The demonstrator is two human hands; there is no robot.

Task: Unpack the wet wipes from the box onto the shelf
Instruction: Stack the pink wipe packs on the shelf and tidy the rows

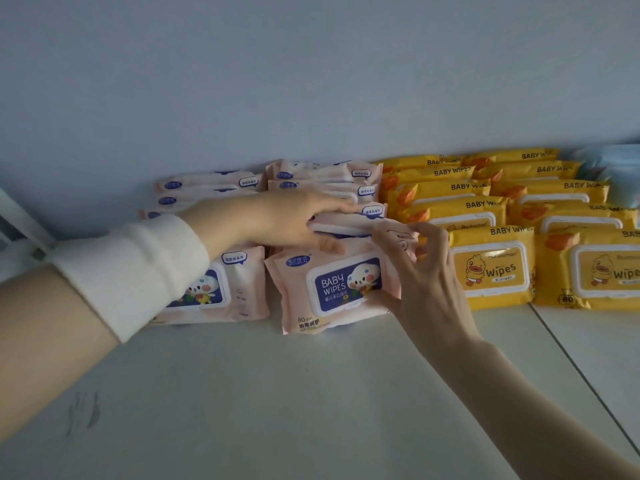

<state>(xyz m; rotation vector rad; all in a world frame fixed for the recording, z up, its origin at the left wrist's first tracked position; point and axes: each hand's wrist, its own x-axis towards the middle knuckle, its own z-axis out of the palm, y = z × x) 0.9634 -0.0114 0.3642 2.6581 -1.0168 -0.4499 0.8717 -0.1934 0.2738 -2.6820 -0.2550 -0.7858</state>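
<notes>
Two hands work one pink pack (360,226) on the white shelf (277,393). From the left, the left hand (294,220) pinches its near end above the pink rows, while the right hand (429,268) closes fingertips on its far end, beside the yellow packs (491,265). It looks soft, light and slick, so gripping both ends seems wise.
</notes>
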